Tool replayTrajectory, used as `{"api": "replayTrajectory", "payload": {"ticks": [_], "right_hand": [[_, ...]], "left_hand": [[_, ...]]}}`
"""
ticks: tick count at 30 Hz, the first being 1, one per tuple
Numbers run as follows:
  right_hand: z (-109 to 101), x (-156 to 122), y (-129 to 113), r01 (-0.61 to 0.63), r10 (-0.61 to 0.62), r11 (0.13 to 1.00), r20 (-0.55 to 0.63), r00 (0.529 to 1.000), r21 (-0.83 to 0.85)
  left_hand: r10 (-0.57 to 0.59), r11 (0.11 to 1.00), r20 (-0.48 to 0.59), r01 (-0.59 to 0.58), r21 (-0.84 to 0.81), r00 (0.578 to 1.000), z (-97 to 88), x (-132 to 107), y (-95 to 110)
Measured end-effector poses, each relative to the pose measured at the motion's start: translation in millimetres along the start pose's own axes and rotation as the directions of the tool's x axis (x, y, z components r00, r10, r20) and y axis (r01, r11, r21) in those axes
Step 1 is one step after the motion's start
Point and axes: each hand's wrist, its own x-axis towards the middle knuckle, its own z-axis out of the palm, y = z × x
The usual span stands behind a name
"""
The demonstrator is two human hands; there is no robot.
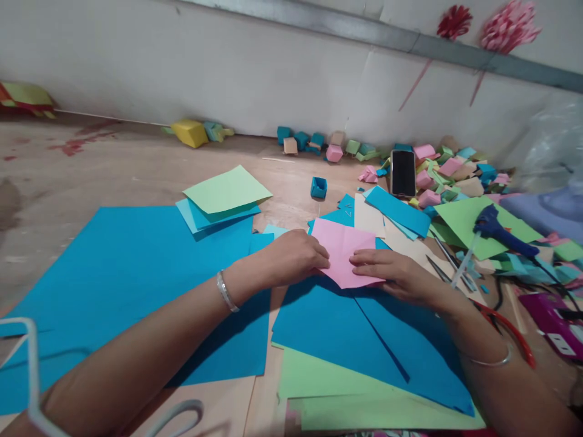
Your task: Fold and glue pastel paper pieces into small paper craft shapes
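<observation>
A small pink paper sheet (345,247) lies between both hands on top of overlapping deep blue paper sheets (337,331). It is roughly square with no clear long axis, turned so that one corner points back toward the person and its far edge slants away to the right. The left hand (291,258) rests knuckles-up, its fingers bent down onto the pink sheet's left edge; I cannot tell whether the thumb is tucked under. The right hand (395,276) lies flat, fingers together and pointing left, pressing the sheet's near right edge. Beyond the left hand sits a stack of pale green and light blue paper squares (225,200). To the right of the right hand lie a blue glue gun (500,233) and red-handled scissors (505,325).
</observation>
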Motion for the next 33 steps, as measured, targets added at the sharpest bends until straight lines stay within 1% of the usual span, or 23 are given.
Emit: {"api": "replayTrajectory", "payload": {"ticks": [2,3,4,5,6,7,8,9,10,11,13,14,15,17,19,21,23,26,30,31,33], "right_hand": [[-2.6,-0.2,-0.4,-0.051,0.051,0.997,0.0,0.999,0.062],[-3.2,-0.2,-1.2,-0.106,0.108,0.99,-0.008,0.994,0.087],[-3.2,0.0,-2.3,-0.185,0.189,0.978,-0.027,0.982,0.1],[-2.6,0.4,-3.5,-0.285,0.291,0.953,-0.052,0.955,0.103],[-1.2,1.1,-4.9,-0.397,0.405,0.912,-0.077,0.911,0.102],[0.6,2.0,-6.1,-0.507,0.515,0.856,-0.095,0.852,0.097],[2.7,2.9,-7.3,-0.599,0.606,0.796,-0.107,0.789,0.088],[4.9,3.9,-8.3,-0.666,0.669,0.743,-0.115,0.734,0.069],[6.9,4.8,-9.2,-0.705,0.704,0.708,-0.127,0.699,0.041],[8.6,5.7,-10.1,-0.722,0.715,0.692,-0.143,0.684,0.008],[10.6,7.0,-11.8,-0.716,0.697,0.695,-0.183,0.693,-0.066],[10.9,7.4,-12.5,-0.707,0.684,0.701,-0.191,0.704,-0.094],[11.0,7.7,-13.2,-0.698,0.675,0.708,-0.188,0.714,-0.11],[10.5,8.2,-14.2,-0.686,0.665,0.718,-0.173,0.726,-0.119],[9.6,8.5,-14.8,-0.675,0.658,0.729,-0.158,0.737,-0.114],[8.6,8.7,-15.5,-0.667,0.651,0.737,-0.149,0.744,-0.109],[7.6,8.7,-16.6,-0.664,0.651,0.74,-0.138,0.747,-0.107],[6.6,8.3,-18.5,-0.663,0.649,0.742,-0.136,0.748,-0.103],[7.6,6.2,-18.1,-0.647,0.63,0.757,-0.165,0.759,-0.087],[8.2,5.4,-16.8,-0.63,0.61,0.772,-0.18,0.772,-0.084],[9.2,3.8,-13.2,-0.577,0.549,0.814,-0.237,0.802,-0.066]], "left_hand": [[-0.083,0.996,0.103,0.084,-0.012,0.991,-1.8,0.0,0.0],[-0.139,0.99,0.133,0.142,-0.017,0.981,-3.2,0.0,0.2],[-0.203,0.978,0.14,0.208,-0.021,0.969,-4.5,0.1,0.6],[-0.261,0.963,0.142,0.268,-0.031,0.955,-5.4,0.4,1.1],[-0.309,0.947,0.146,0.319,-0.045,0.94,-5.8,0.7,1.9],[-0.35,0.93,0.154,0.362,-0.06,0.924,-5.6,1.1,2.9],[-0.384,0.914,0.163,0.399,-0.074,0.909,-4.9,1.5,4.1],[-0.414,0.898,0.172,0.432,-0.084,0.894,-3.6,2.0,5.6],[-0.442,0.882,0.177,0.462,-0.09,0.879,-2.0,2.5,7.1],[-0.472,0.866,0.173,0.492,-0.093,0.864,0.0,3.1,8.7],[-0.528,0.838,0.133,0.54,-0.075,0.839,4.1,4.4,10.9],[-0.541,0.836,0.094,0.547,-0.052,0.836,6.4,5.2,11.2],[-0.54,0.841,0.041,0.541,-0.023,0.841,8.6,5.9,10.8],[-0.485,0.873,-0.071,0.487,0.02,0.872,13.3,7.4,8.3],[-0.415,0.908,-0.124,0.419,0.015,0.902,17.6,8.4,5.0],[-0.401,0.916,-0.093,0.402,-0.013,0.911,20.1,8.9,3.5],[-0.437,0.9,-0.038,0.436,-0.028,0.899,19.7,9.1,4.7],[-0.526,0.843,0.036,0.527,-0.108,0.85,14.5,9.5,9.7],[-0.621,0.719,0.163,0.64,-0.27,0.766,6.4,10.8,13.1],[-0.632,0.695,0.182,0.655,-0.297,0.753,5.3,11.0,12.9],[-0.639,0.668,0.186,0.658,-0.347,0.746,4.1,10.9,11.9]]}}
